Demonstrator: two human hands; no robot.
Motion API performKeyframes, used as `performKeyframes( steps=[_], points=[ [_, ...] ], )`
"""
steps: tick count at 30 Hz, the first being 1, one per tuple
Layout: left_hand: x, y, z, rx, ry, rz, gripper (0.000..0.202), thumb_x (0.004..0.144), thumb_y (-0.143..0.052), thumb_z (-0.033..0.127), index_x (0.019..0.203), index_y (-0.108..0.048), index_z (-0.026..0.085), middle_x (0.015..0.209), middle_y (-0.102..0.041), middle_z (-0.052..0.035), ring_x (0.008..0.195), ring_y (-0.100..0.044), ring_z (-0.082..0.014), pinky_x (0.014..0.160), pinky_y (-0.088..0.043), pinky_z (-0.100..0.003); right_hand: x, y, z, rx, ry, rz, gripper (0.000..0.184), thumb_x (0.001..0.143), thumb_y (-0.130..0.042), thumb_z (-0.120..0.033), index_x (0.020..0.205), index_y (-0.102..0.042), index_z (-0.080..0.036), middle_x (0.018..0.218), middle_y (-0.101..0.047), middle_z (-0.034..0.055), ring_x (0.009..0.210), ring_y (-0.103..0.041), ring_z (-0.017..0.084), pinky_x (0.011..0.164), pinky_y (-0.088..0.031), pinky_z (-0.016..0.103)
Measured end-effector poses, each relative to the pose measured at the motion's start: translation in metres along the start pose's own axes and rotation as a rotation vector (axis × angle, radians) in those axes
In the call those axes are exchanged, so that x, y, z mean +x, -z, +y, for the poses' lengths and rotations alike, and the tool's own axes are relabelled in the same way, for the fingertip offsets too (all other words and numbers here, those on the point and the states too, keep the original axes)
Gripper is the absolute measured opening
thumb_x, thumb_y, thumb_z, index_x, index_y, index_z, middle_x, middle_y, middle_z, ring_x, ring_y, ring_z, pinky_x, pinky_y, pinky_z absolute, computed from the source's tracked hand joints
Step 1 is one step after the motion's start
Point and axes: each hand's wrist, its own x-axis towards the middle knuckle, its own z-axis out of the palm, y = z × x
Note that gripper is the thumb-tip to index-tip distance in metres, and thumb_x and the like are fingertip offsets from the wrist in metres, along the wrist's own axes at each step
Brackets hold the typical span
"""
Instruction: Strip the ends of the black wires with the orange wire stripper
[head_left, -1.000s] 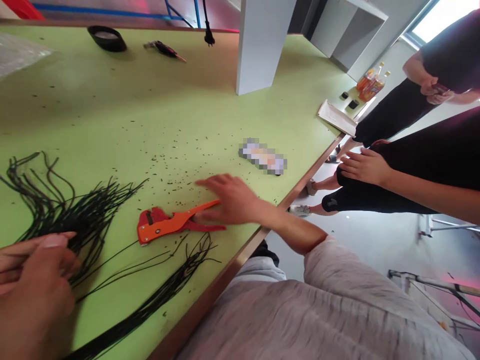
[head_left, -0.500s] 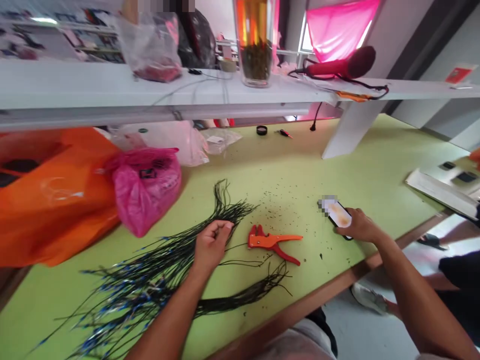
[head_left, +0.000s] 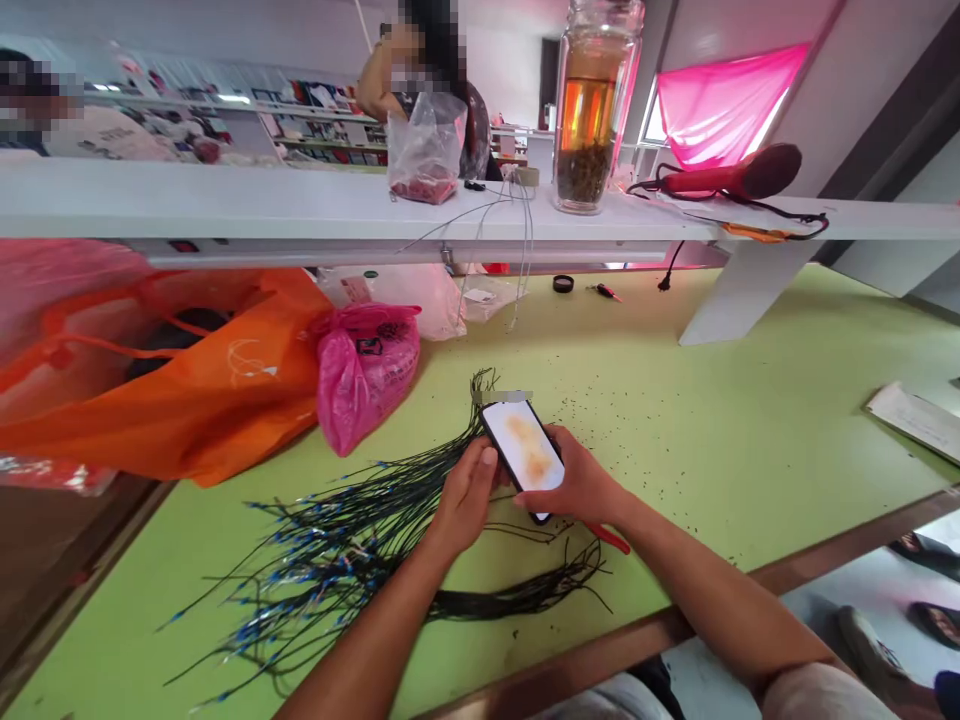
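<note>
A smartphone [head_left: 525, 450] with a lit, pale screen is held tilted above the table. My right hand [head_left: 574, 480] grips its right side and lower end, thumb lying across the screen. At the left edge, my left hand [head_left: 469, 492] is closed against the phone, its fingers partly hidden behind it. Beneath and left of the hands spreads a bundle of thin black wires [head_left: 390, 500] with blue ends. Another wire bundle [head_left: 510, 602] lies nearer the table's front edge. Red-handled pliers [head_left: 609, 538] are mostly covered by my right hand and the phone.
An orange bag [head_left: 232, 400] and a pink plastic bag [head_left: 367, 370] lie on the left of the green table [head_left: 750, 420]. A white shelf [head_left: 300, 205] crosses above, bearing a glass tea bottle [head_left: 589, 130] and a red hair dryer [head_left: 750, 178]. Small black clippings dot the tabletop.
My right hand has brought the phone left, over the pliers, and lifted it from the table. My left hand has left the wires and now meets the phone. The view has shifted.
</note>
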Motion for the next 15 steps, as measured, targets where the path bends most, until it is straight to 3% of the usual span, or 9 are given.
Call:
performKeyframes(
  steps=[3, 8, 10, 12, 15],
  points=[
    [0.003, 0.001, 0.007, -0.082, 0.033, 0.064, 0.067, 0.085, -0.067, 0.087, 0.1, -0.068, 0.022, 0.076, -0.063, -0.0017, 0.063, -0.052, -0.0184, 0.057, -0.041, -0.03, 0.003, -0.004, 0.001, 0.103, 0.07, -0.057, 0.112, 0.061, -0.105, -0.046, 0.154, -0.048, -0.021, 0.142, -0.067, 0.0179, 0.131, -0.067, 0.038, 0.112, -0.056, 0.059],
    [0.008, 0.007, 0.008, -0.125, 0.024, 0.099, 0.061, 0.085, -0.071, 0.083, 0.089, -0.063, 0.023, 0.06, -0.044, 0.0059, 0.053, -0.035, -0.0122, 0.05, -0.029, -0.026, 0.001, 0.012, 0.01, 0.547, -0.034, -0.453, 0.128, 0.073, -0.099, -0.034, 0.173, -0.019, -0.032, 0.137, -0.073, 0.0124, 0.11, -0.078, 0.029, 0.091, -0.068, 0.048],
    [0.009, 0.009, 0.006, -0.128, 0.025, 0.092, 0.06, 0.087, -0.07, 0.082, 0.089, -0.064, 0.022, 0.06, -0.044, 0.006, 0.052, -0.036, -0.012, 0.049, -0.03, -0.025, -0.001, 0.014, 0.012, 0.654, -0.062, -0.514, 0.128, 0.075, -0.098, -0.028, 0.173, -0.016, -0.036, 0.138, -0.074, 0.0104, 0.111, -0.079, 0.027, 0.092, -0.069, 0.046],
    [0.008, 0.01, 0.003, -0.121, 0.021, 0.08, 0.061, 0.089, -0.069, 0.082, 0.091, -0.066, 0.021, 0.061, -0.047, 0.0054, 0.053, -0.038, -0.0119, 0.05, -0.032, -0.025, -0.002, 0.013, 0.013, 0.697, -0.069, -0.496, 0.119, 0.076, -0.098, -0.026, 0.17, -0.026, -0.035, 0.138, -0.074, 0.0097, 0.115, -0.078, 0.026, 0.094, -0.07, 0.046],
    [0.007, 0.009, 0.0, -0.099, 0.014, 0.079, 0.061, 0.09, -0.069, 0.081, 0.096, -0.069, 0.02, 0.063, -0.05, 0.0046, 0.054, -0.04, -0.012, 0.05, -0.035, -0.025, -0.004, 0.009, 0.013, 0.671, -0.094, -0.438, 0.088, 0.072, -0.1, -0.026, 0.148, -0.054, -0.026, 0.132, -0.076, 0.01, 0.111, -0.077, 0.026, 0.087, -0.072, 0.04]
  ],
)
